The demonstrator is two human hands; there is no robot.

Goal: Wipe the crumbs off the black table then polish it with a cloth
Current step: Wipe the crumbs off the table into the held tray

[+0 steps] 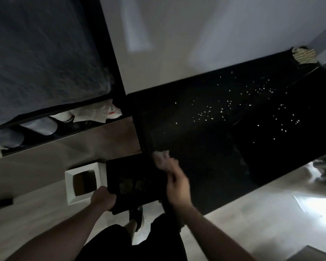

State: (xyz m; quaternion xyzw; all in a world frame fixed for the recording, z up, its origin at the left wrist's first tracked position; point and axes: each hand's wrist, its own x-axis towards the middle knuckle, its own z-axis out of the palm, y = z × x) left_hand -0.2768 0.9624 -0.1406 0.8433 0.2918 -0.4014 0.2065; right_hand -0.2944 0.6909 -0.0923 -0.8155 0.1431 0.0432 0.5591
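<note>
At 8 o'clock in the view a white square bin point(70, 187) stands on the pale floor, its open mouth showing a brown inside; what lies in it is too dark to make out. Just beside it, toward 6 o'clock, the left hand point(103, 199) grips the near edge of a black tray point(149, 166) with its fingers curled around the rim, and 2 small heaps of brownish crumbs point(132, 185) lie in the tray. The tray's far edge sits against the end of the black table point(205, 166). The right hand point(177, 187) is blurred, its fingers pinched on a pale wad, a cloth or tissue point(161, 157), at the table's near-left edge above the tray. Across the tabletop from the middle toward 2 o'clock many white crumbs point(228, 108) lie scattered. At 1 o'clock a striped cloth point(304, 55) rests on the table's far end. The shelf at 9 o'clock holds dim shapes that are hard to identify.
</note>
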